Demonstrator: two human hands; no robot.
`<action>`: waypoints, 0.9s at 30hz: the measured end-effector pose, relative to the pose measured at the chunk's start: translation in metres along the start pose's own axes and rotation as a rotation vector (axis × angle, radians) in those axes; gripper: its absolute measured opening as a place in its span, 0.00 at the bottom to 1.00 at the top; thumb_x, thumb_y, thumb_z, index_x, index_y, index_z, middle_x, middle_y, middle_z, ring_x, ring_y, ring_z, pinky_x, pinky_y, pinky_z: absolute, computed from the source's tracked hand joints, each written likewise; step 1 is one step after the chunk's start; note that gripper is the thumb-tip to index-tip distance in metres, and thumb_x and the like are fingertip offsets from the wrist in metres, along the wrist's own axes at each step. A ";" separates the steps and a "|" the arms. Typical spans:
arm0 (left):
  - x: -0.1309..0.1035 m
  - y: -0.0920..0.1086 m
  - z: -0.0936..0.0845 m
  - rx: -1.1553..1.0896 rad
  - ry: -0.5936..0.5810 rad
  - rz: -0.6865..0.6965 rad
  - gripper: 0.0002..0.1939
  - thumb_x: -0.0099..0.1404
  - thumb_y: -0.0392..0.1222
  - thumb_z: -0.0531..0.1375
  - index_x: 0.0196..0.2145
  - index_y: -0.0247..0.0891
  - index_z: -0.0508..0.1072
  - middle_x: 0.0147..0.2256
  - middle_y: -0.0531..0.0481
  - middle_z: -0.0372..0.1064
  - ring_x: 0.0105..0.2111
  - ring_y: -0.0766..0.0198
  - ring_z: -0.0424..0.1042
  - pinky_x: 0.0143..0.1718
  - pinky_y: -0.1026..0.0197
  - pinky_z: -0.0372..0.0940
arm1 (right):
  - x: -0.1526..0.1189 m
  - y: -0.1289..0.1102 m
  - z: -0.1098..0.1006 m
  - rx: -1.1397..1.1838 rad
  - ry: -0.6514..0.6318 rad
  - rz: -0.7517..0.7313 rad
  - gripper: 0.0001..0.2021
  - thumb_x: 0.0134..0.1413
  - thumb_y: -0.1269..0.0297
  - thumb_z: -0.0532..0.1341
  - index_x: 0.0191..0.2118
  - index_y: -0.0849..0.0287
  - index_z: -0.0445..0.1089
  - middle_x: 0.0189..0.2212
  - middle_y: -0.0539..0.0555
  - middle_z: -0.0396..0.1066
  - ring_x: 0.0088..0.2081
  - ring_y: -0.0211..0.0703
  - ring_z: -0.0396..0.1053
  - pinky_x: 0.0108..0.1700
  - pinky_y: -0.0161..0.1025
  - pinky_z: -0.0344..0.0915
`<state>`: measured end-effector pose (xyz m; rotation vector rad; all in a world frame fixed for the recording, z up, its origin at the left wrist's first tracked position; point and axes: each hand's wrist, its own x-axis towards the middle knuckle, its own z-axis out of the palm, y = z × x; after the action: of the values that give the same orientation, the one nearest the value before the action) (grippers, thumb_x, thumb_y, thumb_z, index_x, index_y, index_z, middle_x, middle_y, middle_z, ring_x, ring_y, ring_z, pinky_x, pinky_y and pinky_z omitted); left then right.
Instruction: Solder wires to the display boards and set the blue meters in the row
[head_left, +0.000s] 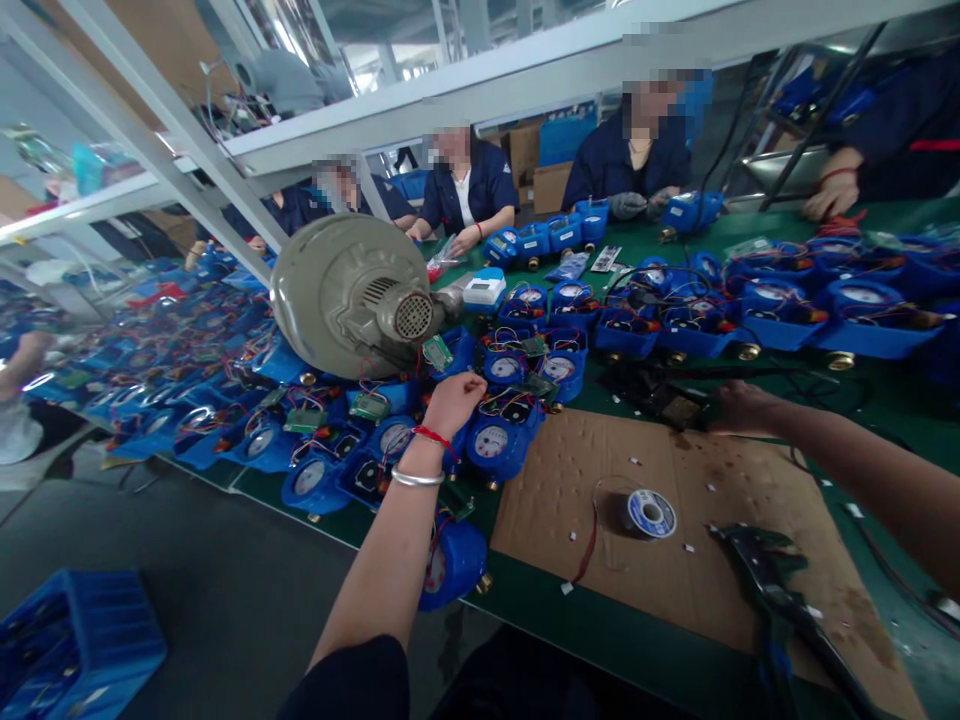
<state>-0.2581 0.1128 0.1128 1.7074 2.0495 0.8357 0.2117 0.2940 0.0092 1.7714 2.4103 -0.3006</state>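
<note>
My left hand (459, 396) reaches over a group of blue water meters (491, 440), its fingers curled closed. Whatever lies between those fingers is too small to make out. Just beyond them a green circuit board (437, 353) rests on wires at an open meter. My right hand (741, 408) is low at the far edge of a cardboard sheet (577, 470), beside a black stand with a brownish pad (679, 406). Its fingers are blurred and partly hidden. On the cardboard are a solder spool (651, 514), red wires (592, 545) and a black-handled tool (780, 590).
A large grey-green blower (360, 295) stands left of centre among meters. More open meters (780, 310) line the right. Black cables (787, 378) cross behind the cardboard. Several co-workers (469, 185) sit opposite under a metal shelf frame. A blue crate (112, 630) is on the floor.
</note>
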 end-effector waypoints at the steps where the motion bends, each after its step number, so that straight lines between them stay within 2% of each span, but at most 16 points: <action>1: 0.000 0.000 0.002 0.009 0.009 0.011 0.09 0.62 0.40 0.56 0.36 0.38 0.76 0.32 0.50 0.75 0.33 0.63 0.73 0.36 0.64 0.64 | 0.001 0.001 0.001 -0.025 -0.043 0.006 0.26 0.43 0.58 0.67 0.46 0.73 0.71 0.45 0.75 0.64 0.47 0.60 0.66 0.43 0.46 0.59; 6: -0.001 0.000 0.008 0.054 0.068 0.050 0.08 0.62 0.38 0.57 0.36 0.39 0.76 0.34 0.50 0.74 0.35 0.63 0.72 0.38 0.64 0.65 | -0.001 0.006 0.009 -0.142 -0.113 0.072 0.32 0.49 0.49 0.61 0.48 0.77 0.66 0.44 0.79 0.63 0.49 0.66 0.64 0.44 0.50 0.57; 11: -0.004 0.010 0.011 0.140 0.134 0.174 0.07 0.63 0.36 0.56 0.36 0.37 0.75 0.33 0.49 0.71 0.35 0.64 0.70 0.39 0.62 0.64 | -0.012 0.007 0.013 -0.200 -0.067 0.123 0.28 0.51 0.52 0.59 0.48 0.75 0.65 0.46 0.79 0.60 0.53 0.70 0.58 0.44 0.52 0.56; 15: -0.013 0.030 0.013 0.196 0.184 0.298 0.07 0.66 0.36 0.55 0.35 0.37 0.73 0.35 0.48 0.70 0.37 0.62 0.69 0.42 0.60 0.64 | -0.024 0.006 0.014 -0.234 -0.037 0.163 0.24 0.52 0.54 0.58 0.47 0.72 0.66 0.44 0.76 0.60 0.51 0.70 0.58 0.41 0.52 0.56; 18: -0.022 0.049 0.018 0.199 0.125 0.368 0.08 0.67 0.40 0.54 0.36 0.36 0.73 0.34 0.47 0.70 0.38 0.61 0.69 0.43 0.59 0.64 | -0.034 0.004 0.014 -0.319 0.022 0.119 0.20 0.54 0.60 0.57 0.47 0.71 0.66 0.44 0.74 0.60 0.50 0.67 0.58 0.41 0.49 0.56; 22: -0.029 0.063 0.029 0.199 0.026 0.424 0.14 0.67 0.46 0.56 0.45 0.36 0.71 0.41 0.45 0.70 0.43 0.58 0.69 0.47 0.56 0.64 | -0.049 0.000 0.015 -0.430 0.151 0.034 0.16 0.57 0.67 0.53 0.48 0.71 0.65 0.43 0.73 0.61 0.49 0.65 0.59 0.41 0.47 0.55; 24: -0.030 0.064 0.034 0.193 -0.045 0.414 0.13 0.65 0.44 0.58 0.46 0.36 0.71 0.41 0.45 0.71 0.43 0.58 0.70 0.46 0.57 0.65 | -0.055 0.001 0.015 -0.477 0.231 0.019 0.16 0.58 0.69 0.51 0.50 0.72 0.63 0.43 0.73 0.62 0.49 0.66 0.60 0.41 0.47 0.53; 27: -0.030 0.062 0.035 0.194 -0.139 0.367 0.09 0.65 0.35 0.56 0.42 0.36 0.73 0.38 0.47 0.73 0.40 0.60 0.72 0.44 0.59 0.66 | -0.060 0.006 0.016 -0.532 0.302 0.037 0.16 0.60 0.70 0.47 0.50 0.72 0.62 0.41 0.72 0.65 0.46 0.66 0.62 0.41 0.47 0.52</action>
<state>-0.1827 0.0979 0.1224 2.2251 1.8028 0.6124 0.2357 0.2361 0.0066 1.6896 2.3281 0.6003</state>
